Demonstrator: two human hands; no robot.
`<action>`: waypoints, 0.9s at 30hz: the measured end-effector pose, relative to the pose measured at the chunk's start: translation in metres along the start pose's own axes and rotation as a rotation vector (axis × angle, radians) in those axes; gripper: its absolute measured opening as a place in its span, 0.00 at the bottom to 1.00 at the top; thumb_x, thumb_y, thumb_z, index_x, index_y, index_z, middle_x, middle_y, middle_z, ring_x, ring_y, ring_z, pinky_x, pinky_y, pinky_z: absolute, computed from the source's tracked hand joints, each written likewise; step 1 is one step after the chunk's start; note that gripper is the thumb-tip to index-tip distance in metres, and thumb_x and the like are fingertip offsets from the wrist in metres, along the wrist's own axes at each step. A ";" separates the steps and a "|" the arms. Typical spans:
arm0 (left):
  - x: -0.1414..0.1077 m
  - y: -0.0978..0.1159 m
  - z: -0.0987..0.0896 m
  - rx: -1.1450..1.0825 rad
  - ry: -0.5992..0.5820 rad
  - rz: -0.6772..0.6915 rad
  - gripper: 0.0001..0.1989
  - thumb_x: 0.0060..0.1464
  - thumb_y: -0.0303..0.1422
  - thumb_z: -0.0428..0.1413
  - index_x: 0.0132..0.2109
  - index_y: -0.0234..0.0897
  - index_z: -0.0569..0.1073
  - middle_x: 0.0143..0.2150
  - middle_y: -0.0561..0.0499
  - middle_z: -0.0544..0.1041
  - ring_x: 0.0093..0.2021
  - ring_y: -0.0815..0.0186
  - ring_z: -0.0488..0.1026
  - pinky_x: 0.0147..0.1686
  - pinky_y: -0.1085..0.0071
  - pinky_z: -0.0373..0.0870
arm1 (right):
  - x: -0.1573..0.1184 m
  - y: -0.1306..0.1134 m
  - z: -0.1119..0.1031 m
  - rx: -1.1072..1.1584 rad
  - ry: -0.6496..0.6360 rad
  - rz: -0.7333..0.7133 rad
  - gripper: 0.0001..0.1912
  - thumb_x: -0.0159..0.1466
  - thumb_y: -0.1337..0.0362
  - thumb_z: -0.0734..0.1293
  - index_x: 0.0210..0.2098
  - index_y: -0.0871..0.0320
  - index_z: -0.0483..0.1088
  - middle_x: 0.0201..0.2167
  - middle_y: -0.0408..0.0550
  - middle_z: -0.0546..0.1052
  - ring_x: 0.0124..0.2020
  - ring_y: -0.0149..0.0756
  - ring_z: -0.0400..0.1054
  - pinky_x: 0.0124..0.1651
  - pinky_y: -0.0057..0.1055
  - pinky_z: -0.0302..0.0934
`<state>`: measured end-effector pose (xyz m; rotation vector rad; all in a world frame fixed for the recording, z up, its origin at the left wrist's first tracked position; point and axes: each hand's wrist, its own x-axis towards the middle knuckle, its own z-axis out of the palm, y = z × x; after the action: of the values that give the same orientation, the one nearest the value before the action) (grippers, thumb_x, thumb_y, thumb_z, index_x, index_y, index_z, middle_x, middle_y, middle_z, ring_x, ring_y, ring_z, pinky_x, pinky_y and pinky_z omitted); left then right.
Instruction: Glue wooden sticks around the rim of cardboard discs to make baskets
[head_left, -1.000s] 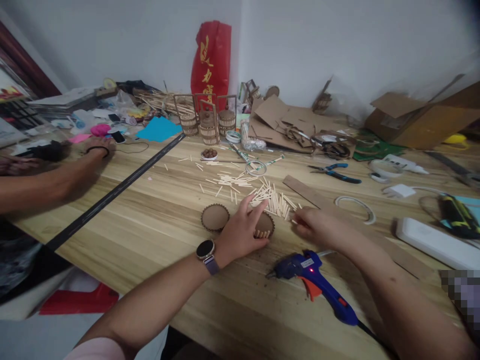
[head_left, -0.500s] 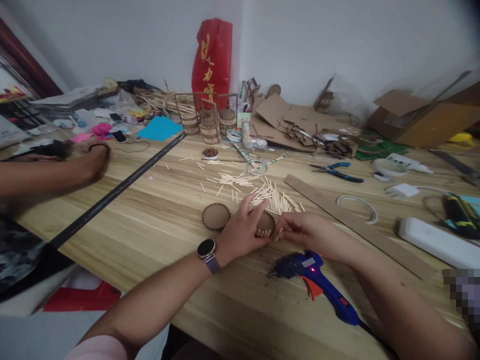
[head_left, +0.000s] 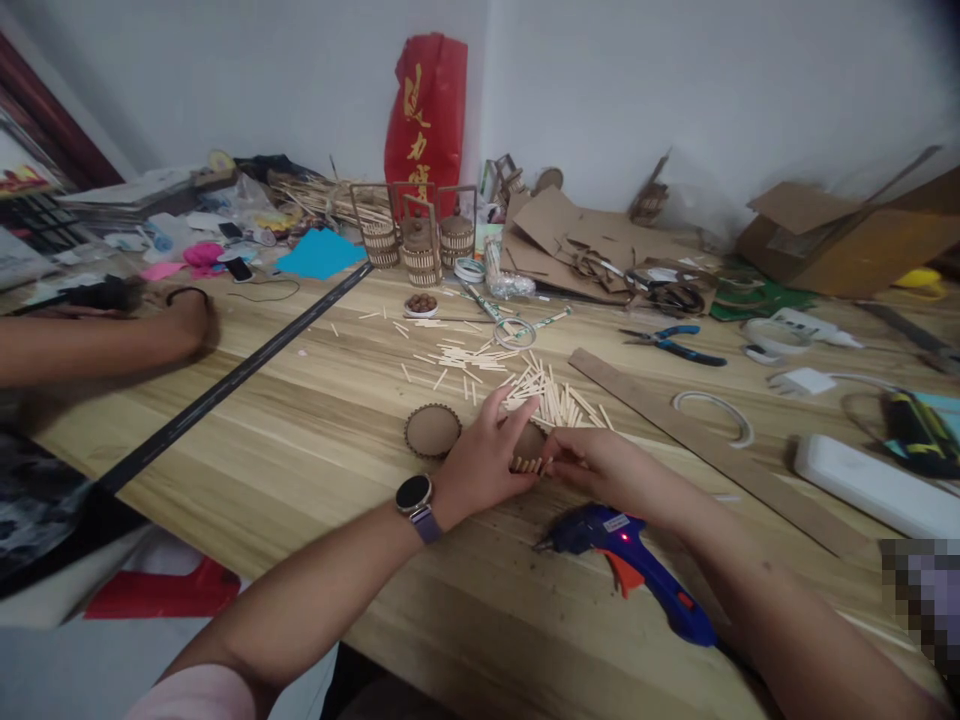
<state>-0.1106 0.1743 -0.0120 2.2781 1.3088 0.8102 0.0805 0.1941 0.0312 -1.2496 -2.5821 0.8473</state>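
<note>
Across the wooden table, my right hand has reached the round base, joining my spread left hand there, though what its fingertips grip I cannot tell.

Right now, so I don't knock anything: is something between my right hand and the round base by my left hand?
Nothing visible: your right hand is at the rim of the round base, beside its row of sticks. The glue gun lies nearer you, off that path.
</note>
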 end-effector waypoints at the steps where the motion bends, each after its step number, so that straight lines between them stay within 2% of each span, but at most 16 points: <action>1: 0.000 0.000 0.000 0.001 0.000 0.001 0.45 0.46 0.31 0.65 0.66 0.45 0.50 0.68 0.38 0.46 0.61 0.50 0.62 0.56 0.52 0.66 | 0.000 0.000 0.000 -0.004 0.007 -0.008 0.05 0.60 0.67 0.61 0.30 0.57 0.68 0.26 0.44 0.74 0.27 0.34 0.66 0.31 0.27 0.57; 8: 0.000 -0.001 0.001 0.008 0.010 0.004 0.46 0.45 0.31 0.65 0.66 0.45 0.50 0.68 0.38 0.46 0.59 0.51 0.64 0.54 0.52 0.67 | 0.000 0.000 0.003 -0.137 0.013 -0.046 0.06 0.61 0.70 0.59 0.31 0.56 0.67 0.29 0.46 0.76 0.30 0.35 0.69 0.33 0.27 0.58; 14: 0.000 0.000 0.000 -0.008 0.010 -0.003 0.45 0.45 0.29 0.65 0.66 0.45 0.51 0.68 0.39 0.46 0.57 0.52 0.66 0.54 0.53 0.67 | 0.002 0.010 0.011 -0.218 0.011 -0.071 0.07 0.65 0.68 0.57 0.34 0.56 0.66 0.32 0.48 0.76 0.32 0.36 0.69 0.35 0.28 0.58; 21: 0.000 -0.001 0.001 -0.027 0.015 0.002 0.47 0.44 0.29 0.65 0.66 0.49 0.49 0.68 0.40 0.46 0.57 0.51 0.66 0.54 0.52 0.68 | 0.001 0.013 0.014 -0.263 0.019 -0.088 0.08 0.66 0.67 0.57 0.32 0.56 0.65 0.30 0.48 0.76 0.30 0.36 0.68 0.32 0.28 0.55; 27: 0.000 -0.001 0.001 -0.026 -0.008 -0.003 0.47 0.44 0.29 0.66 0.66 0.48 0.50 0.68 0.40 0.45 0.59 0.51 0.65 0.55 0.51 0.67 | 0.001 0.012 0.014 -0.279 0.029 -0.093 0.07 0.65 0.68 0.57 0.32 0.56 0.64 0.30 0.48 0.75 0.30 0.36 0.68 0.32 0.28 0.54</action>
<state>-0.1105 0.1748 -0.0133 2.2562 1.2908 0.8107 0.0830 0.1951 0.0126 -1.1832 -2.7820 0.4602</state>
